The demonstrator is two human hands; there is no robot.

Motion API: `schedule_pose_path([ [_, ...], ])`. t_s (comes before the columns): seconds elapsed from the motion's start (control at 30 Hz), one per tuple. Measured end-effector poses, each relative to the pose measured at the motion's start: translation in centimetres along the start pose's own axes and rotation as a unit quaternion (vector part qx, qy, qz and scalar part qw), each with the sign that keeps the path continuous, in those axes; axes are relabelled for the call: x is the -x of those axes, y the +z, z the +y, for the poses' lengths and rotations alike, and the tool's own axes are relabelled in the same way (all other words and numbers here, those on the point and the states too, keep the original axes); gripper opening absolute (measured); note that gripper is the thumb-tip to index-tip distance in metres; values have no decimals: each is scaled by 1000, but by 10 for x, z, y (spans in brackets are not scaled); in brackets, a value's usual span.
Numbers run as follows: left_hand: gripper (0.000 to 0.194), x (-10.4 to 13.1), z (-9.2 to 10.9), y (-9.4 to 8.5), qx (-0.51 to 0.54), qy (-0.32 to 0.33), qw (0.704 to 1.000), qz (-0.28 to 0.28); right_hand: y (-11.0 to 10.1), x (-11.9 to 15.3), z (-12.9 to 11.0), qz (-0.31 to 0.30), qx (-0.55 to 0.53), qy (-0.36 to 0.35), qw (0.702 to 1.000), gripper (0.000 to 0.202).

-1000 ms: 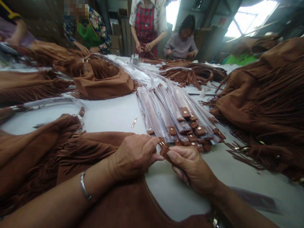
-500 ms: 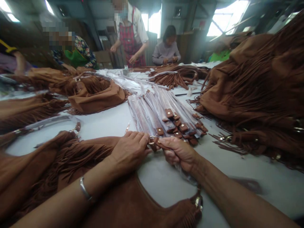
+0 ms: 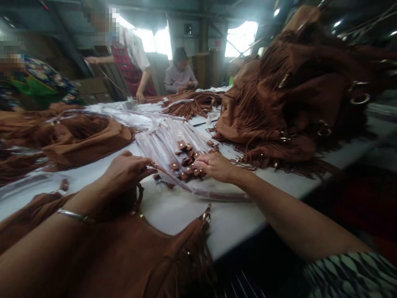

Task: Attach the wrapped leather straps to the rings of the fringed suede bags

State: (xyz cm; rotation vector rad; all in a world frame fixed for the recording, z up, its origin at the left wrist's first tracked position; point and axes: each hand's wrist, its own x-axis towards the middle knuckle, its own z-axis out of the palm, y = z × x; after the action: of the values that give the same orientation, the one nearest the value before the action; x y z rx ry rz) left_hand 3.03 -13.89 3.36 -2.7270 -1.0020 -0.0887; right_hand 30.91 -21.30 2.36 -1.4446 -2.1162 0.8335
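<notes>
My left hand [image 3: 128, 169] pinches the brown end of a plastic-wrapped strap [image 3: 201, 193], which curves off to the right over the white table. Beyond it, my right hand [image 3: 215, 167] is closed at the right side of a pile of wrapped straps [image 3: 164, 140] with brown tabs and gold studs. What its fingertips hold is too small to tell. Below my hands lies a brown fringed bag [image 3: 124, 252], with a metal clasp [image 3: 206, 215] at its right corner and a ring loop near my left wrist.
Brown fringed bags are heaped high on the right [image 3: 297, 91]. Another brown bag [image 3: 89, 142] lies at the left. Loose brown straps [image 3: 189, 103] are farther back. Several people are across the table [image 3: 238, 215], whose edge runs diagonally at the lower right.
My hands have moved apart from the ring they were both at. The wrapped strap now stretches out from my left hand, and my right hand is at the pile. The view has swung right.
</notes>
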Motion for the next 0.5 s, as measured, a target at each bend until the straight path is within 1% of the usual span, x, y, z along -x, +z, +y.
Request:
schedule_pose_path([
  [0.07, 42, -9, -10, 11, 2, 17, 1000, -16, -10, 21, 9, -43, 13, 40, 998, 27],
  [0.17, 45, -17, -14, 27, -10, -11, 999, -43, -6, 45, 19, -91, 15, 97, 991, 27],
  [0.2, 43, -19, -12, 30, -16, -16, 999, -38, -1, 49, 21, -100, 6, 112, 989, 28],
  [0.27, 39, -22, -2, 30, -27, -10, 1000, 6, 7, 50, 23, -125, -30, 131, 983, 30],
  [0.33, 38, -24, 14, 21, -14, -12, 997, 77, 11, 44, 21, -167, -84, 139, 973, 31],
  [0.43, 34, -21, 48, -6, 88, -38, 981, 171, 10, 31, 12, -215, -162, 140, 953, 32],
  [0.47, 34, -18, 60, -16, 133, -48, 972, 188, 8, 27, 7, -217, -187, 138, 948, 33],
  [0.5, 35, -13, 73, -25, 181, -57, 963, 190, 7, 24, 2, -212, -222, 139, 942, 34],
])
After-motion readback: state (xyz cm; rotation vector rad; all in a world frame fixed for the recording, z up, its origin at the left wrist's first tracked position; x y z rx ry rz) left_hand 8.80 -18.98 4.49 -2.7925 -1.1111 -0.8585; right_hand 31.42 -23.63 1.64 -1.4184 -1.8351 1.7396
